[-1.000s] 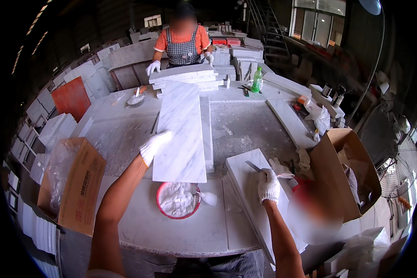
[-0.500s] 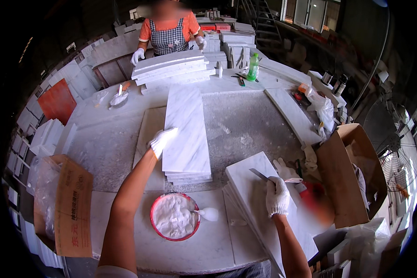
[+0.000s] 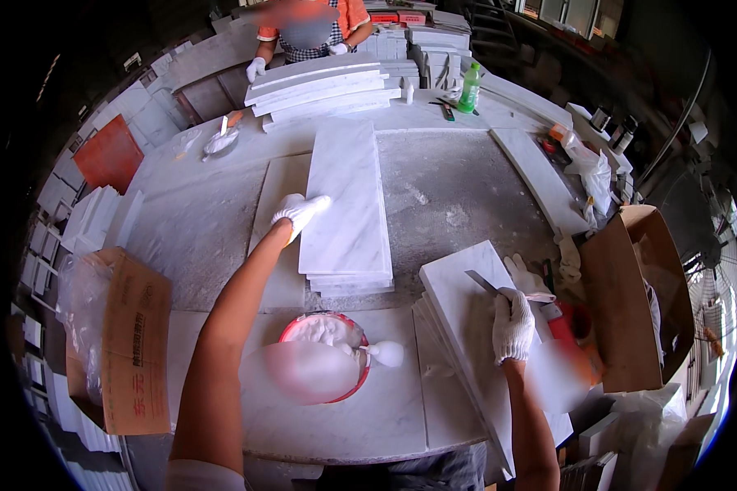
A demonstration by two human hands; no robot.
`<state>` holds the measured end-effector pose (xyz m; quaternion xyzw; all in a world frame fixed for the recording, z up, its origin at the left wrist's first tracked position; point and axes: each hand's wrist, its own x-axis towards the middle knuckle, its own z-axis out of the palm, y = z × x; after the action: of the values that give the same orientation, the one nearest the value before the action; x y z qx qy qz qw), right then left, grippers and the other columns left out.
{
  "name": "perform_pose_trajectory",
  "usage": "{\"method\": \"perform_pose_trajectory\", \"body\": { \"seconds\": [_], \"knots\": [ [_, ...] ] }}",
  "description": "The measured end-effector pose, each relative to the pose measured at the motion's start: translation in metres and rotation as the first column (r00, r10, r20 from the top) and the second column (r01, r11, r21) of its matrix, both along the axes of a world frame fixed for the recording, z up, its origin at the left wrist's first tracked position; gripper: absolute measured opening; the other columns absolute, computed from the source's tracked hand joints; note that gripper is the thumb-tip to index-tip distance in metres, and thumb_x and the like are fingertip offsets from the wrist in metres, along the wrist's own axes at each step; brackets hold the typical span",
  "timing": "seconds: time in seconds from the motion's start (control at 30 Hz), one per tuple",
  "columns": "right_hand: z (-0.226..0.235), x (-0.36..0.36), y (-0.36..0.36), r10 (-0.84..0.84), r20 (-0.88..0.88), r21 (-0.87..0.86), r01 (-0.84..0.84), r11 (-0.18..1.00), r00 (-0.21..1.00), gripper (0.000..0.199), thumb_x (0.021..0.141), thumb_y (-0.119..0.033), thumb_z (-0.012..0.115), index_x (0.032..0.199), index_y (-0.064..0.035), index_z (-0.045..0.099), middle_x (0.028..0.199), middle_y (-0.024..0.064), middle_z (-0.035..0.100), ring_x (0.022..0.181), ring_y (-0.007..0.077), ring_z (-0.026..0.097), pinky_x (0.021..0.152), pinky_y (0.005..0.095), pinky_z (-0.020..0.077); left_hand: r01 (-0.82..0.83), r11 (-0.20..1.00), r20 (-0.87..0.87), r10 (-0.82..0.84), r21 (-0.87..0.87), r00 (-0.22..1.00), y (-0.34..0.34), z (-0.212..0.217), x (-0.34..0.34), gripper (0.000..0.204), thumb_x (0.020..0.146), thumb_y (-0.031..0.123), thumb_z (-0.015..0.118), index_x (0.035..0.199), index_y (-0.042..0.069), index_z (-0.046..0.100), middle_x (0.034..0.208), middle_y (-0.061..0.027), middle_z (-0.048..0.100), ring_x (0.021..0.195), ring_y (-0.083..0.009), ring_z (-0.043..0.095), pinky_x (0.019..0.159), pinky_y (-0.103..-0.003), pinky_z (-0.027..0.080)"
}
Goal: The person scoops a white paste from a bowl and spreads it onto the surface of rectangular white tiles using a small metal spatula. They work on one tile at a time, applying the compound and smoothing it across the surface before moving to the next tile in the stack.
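On the desk (image 3: 467, 188): a stack of long white marble slabs (image 3: 348, 204) lies mid-surface, running away from the person.
Left hand (image 3: 300, 211): gloved, fingers spread flat on the top slab's near-left edge, pressing rather than gripping.
Right hand (image 3: 513, 323): gloved, closed around the handle of a scraper (image 3: 485, 283), blade resting on a second slab (image 3: 467, 319) at the desk's right front.
Handling: stone looks heavy, stiff, smooth and likely brittle at corners; best taken by the long edges with both hands.
Room: red bowl of white paste (image 3: 323, 352) sits just before the stack; cardboard boxes (image 3: 630, 295) crowd both sides; bare desk lies right of the stack.
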<state>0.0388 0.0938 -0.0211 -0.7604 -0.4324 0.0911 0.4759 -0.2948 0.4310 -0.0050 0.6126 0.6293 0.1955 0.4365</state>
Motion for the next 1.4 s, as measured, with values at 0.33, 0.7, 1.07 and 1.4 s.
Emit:
{"method": "perform_pose_trajectory", "body": {
  "seconds": [0.33,0.7,1.07,1.4],
  "knots": [
    [-0.010,0.000,0.000,-0.029,0.090,0.111,0.019,0.994,0.996,0.014,0.096,-0.016,0.060,0.103,-0.0055,0.066,0.082,0.0148,0.065,0.072,0.0217,0.062,0.072,0.0333,0.0502,0.292,0.929,-0.522,-0.136,0.229,0.842,-0.050,0.036,0.011,0.059,0.086,0.034,0.068,0.130,-0.003,0.055,0.138,-0.0232,0.055,0.125,-0.0357,0.056,0.104,-0.041,0.045],
    [-0.006,0.033,-0.021,0.043,-0.619,0.283,0.172,0.944,0.784,0.018,0.098,-0.018,0.060,0.107,-0.0034,0.067,0.091,0.0045,0.070,0.079,0.0114,0.064,0.072,0.0266,0.0502,0.726,0.506,-0.599,-0.425,0.465,0.679,-0.244,0.157,0.133,0.040,0.093,0.035,0.055,0.122,0.008,0.061,0.126,-0.0162,0.061,0.108,-0.0365,0.063,0.091,-0.047,0.050],
    [0.016,0.088,-0.369,-0.041,-0.936,0.178,0.573,0.800,0.348,0.030,0.100,-0.018,0.057,0.127,-0.0058,0.053,0.100,0.0043,0.061,0.077,0.0102,0.056,0.061,0.0227,0.0474,0.932,-0.073,-0.814,-0.514,0.356,0.270,-0.303,-0.005,0.224,0.063,0.099,0.056,0.040,0.148,0.016,0.045,0.159,-0.0121,0.034,0.148,-0.0340,0.025,0.121,-0.054,0.013],
    [-0.086,0.035,-0.458,0.222,-0.940,0.340,0.636,0.692,0.261,0.050,0.101,-0.016,0.053,0.148,-0.0065,0.039,0.110,-0.0008,0.059,0.084,0.0067,0.055,0.069,0.0192,0.0453,0.923,-0.152,-0.725,-0.668,0.352,0.167,-0.420,-0.010,0.299,0.073,0.097,0.059,0.039,0.153,0.014,0.035,0.162,-0.0139,0.026,0.151,-0.0336,0.017,0.122,-0.055,0.008]
  ]
}}
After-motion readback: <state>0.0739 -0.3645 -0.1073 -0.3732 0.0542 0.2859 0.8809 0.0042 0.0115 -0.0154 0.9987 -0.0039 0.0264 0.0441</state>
